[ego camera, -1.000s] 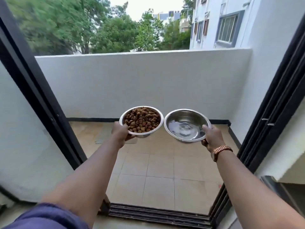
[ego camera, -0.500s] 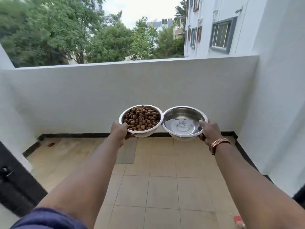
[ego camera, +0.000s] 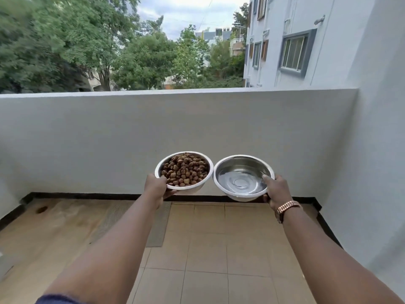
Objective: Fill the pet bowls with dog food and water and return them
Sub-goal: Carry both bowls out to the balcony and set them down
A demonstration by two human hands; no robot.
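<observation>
Since both bowls are already filled, I'd say I'm on the last leg here, the "return them" part, and they're just being carried out over the balcony floor [ego camera: 208,249]. The food bowl [ego camera: 161,166] is a shiny steel one heaped with brown kibble [ego camera: 185,172], pretty much level with the rim, and it sits up in the air in my left hand [ego camera: 156,188], grip pinching the near rim with the thumb over the edge and the fingers tucked underneath. Right next to it, rims just about touching, is the water bowl [ego camera: 221,170], same steel type, with clear water [ego camera: 241,181] pooled in the bottom, maybe a bit under half full as far as I can judge. My right hand [ego camera: 277,190] has it clamped the same way, thumb on the rim, fingers below, with a metal watch [ego camera: 287,208] on that wrist. Next move, I reckon, is picking a spot and lowering both flat to the tiles, probably near the grey mat [ego camera: 160,224] by the parapet wall [ego camera: 175,132]. The water one needs to stay level or it'll slosh; the kibble is piled high enough to roll off if tipped.
</observation>
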